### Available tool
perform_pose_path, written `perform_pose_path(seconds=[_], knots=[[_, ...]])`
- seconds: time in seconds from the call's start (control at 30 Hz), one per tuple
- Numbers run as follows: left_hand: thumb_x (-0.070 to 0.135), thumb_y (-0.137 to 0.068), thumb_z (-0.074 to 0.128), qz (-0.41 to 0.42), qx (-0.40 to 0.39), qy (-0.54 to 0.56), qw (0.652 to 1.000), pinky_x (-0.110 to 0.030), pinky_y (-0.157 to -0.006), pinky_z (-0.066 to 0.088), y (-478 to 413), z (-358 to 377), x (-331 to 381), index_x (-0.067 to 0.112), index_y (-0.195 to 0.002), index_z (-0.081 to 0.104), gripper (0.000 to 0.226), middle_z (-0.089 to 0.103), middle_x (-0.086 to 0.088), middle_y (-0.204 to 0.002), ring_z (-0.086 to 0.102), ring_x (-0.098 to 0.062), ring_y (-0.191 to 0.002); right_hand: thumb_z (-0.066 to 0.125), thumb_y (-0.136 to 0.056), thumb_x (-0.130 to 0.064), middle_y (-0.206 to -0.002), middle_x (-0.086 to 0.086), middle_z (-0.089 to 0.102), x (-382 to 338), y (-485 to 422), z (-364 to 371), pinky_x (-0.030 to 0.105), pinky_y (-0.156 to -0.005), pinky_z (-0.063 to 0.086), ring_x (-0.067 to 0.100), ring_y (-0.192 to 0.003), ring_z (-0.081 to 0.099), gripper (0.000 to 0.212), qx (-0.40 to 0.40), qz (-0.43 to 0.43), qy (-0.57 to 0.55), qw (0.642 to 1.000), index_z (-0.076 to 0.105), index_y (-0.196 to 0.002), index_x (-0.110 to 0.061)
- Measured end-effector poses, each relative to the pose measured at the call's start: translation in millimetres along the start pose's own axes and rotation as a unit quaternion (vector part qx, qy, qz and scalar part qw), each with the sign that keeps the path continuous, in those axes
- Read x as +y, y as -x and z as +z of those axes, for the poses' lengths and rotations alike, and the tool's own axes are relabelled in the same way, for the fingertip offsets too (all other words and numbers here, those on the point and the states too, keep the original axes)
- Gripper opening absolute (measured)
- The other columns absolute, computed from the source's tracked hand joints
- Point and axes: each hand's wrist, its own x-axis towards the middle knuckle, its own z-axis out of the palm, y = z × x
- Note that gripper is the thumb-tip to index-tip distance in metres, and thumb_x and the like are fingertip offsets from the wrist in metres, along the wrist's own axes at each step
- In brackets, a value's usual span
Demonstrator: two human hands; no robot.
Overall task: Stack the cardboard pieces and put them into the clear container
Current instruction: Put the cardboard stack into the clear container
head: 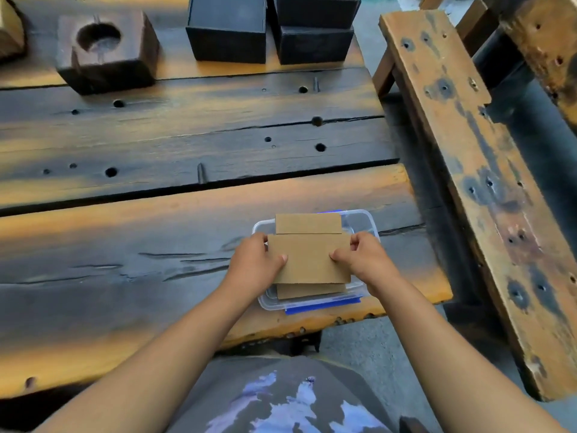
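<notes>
Head view of a plank surface (156, 239), dark-stained with orange patches, bored with small holes and split by long cracks. A clear container (363, 220) stands near the surface's near edge, close to its right corner; blue parts show at the container's near rim (321, 305) and faintly at its far rim. Both hands hold a cardboard piece (309, 257) flat over the container's opening. The left hand (254, 265) grasps the piece's left edge, thumb on top and fingers curled over the far left corner. The right hand (363, 260) grasps the right edge in the same way, thumb pressed on the top face. Two more cardboard strips are partly covered by the held piece: one (308, 223) projects beyond its far edge, one (310, 290) projects beyond its near edge. Whether these lie inside the container or form part of the held stack cannot be told. Along the surface's far edge stand a dark wooden block (107, 57) with a round recess in its top, and to its right two black open boxes (228, 29), (315, 29) side by side. A bench (468, 170) of worn, stained planks runs along the surface's right side, apart from it. The person's patterned clothing (281, 401) fills the bottom centre.
</notes>
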Motion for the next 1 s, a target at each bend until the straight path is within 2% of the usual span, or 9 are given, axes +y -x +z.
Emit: perform_pose_path(seconds=[0.1,0.17,0.23,0.33,0.43,0.53,0.67,0.8,1.0], knots=[[0.029,-0.085,0.067,-0.034,0.020,-0.022,0.999,-0.032,-0.067,0.043,9,12,10,0.012,-0.097,0.057,0.023,0.059,-0.002,-0.091,0.058,-0.023,-0.084,0.073,-0.079,-0.015,-0.084,-0.002,0.064,8,-5,-9,0.030,-0.064,0.050,0.015,-0.079,0.063,0.018,-0.029,-0.005,0.005,1.000,0.056,-0.085,-0.018],[0.027,-0.085,0.068,-0.056,0.027,-0.021,0.998,-0.029,-0.059,0.038,17,21,12,0.017,-0.088,0.052,0.019,0.055,0.002,-0.082,0.054,-0.020,-0.077,0.073,-0.079,-0.016,-0.087,-0.001,0.064,13,-8,-13,0.036,-0.071,0.053,0.019,-0.084,0.063,0.020,-0.042,-0.010,0.020,0.999,0.054,-0.085,-0.020],[0.027,-0.086,0.067,-0.078,0.024,-0.009,0.997,-0.027,-0.058,0.038,24,30,10,0.017,-0.090,0.054,0.018,0.055,0.003,-0.081,0.055,-0.019,-0.078,0.073,-0.078,-0.015,-0.088,0.000,0.065,16,-11,-16,0.040,-0.078,0.055,0.021,-0.085,0.064,0.021,-0.055,-0.013,0.036,0.998,0.054,-0.086,-0.019],[0.027,-0.087,0.066,-0.100,0.025,0.000,0.995,-0.034,-0.075,0.050,28,41,12,0.010,-0.102,0.060,0.023,0.065,-0.007,-0.098,0.062,-0.026,-0.090,0.072,-0.077,-0.015,-0.079,-0.004,0.062,21,-16,-18,0.035,-0.071,0.053,0.018,-0.078,0.063,0.018,-0.066,-0.012,0.052,0.996,0.055,-0.081,-0.020],[0.028,-0.088,0.064,-0.111,0.024,-0.017,0.993,-0.041,-0.086,0.053,26,45,16,0.008,-0.107,0.060,0.028,0.067,-0.012,-0.105,0.063,-0.031,-0.098,0.070,-0.078,-0.018,-0.079,-0.005,0.062,23,-20,-17,0.032,-0.067,0.050,0.016,-0.077,0.061,0.017,-0.072,-0.016,0.071,0.995,0.054,-0.076,-0.023],[0.026,-0.091,0.060,-0.119,0.010,-0.055,0.991,-0.037,-0.084,0.050,22,47,20,0.005,-0.112,0.055,0.030,0.064,-0.014,-0.113,0.061,-0.033,-0.103,0.070,-0.080,-0.018,-0.081,-0.006,0.064,24,-23,-16,0.034,-0.067,0.052,0.012,-0.076,0.061,0.016,-0.077,-0.011,0.084,0.993,0.055,-0.074,-0.023],[0.022,-0.093,0.057,-0.134,-0.013,-0.074,0.988,-0.033,-0.077,0.043,18,51,24,0.003,-0.122,0.047,0.037,0.060,-0.016,-0.120,0.059,-0.034,-0.108,0.070,-0.079,-0.016,-0.079,0.000,0.065,28,-22,-14,0.041,-0.075,0.056,0.020,-0.076,0.064,0.017,-0.069,-0.003,0.102,0.992,0.056,-0.071,-0.018],[0.015,-0.095,0.051,-0.152,-0.050,-0.067,0.985,-0.030,-0.065,0.041,15,52,22,0.004,-0.123,0.045,0.031,0.059,-0.012,-0.108,0.055,-0.025,-0.090,0.071,-0.078,-0.017,-0.076,0.000,0.063,33,-23,-11,0.040,-0.075,0.056,0.018,-0.073,0.062,0.015,-0.067,0.007,0.118,0.991,0.056,-0.074,-0.017],[0.011,-0.095,0.049,-0.167,-0.069,-0.015,0.983,-0.033,-0.078,0.045,12,53,12,0.008,-0.122,0.049,0.027,0.058,-0.012,-0.119,0.056,-0.027,-0.099,0.070,-0.080,-0.020,-0.089,0.001,0.064,37,-26,-6,0.030,-0.063,0.050,0.016,-0.079,0.061,0.018,-0.070,0.021,0.130,0.989,0.052,-0.082,-0.022]])
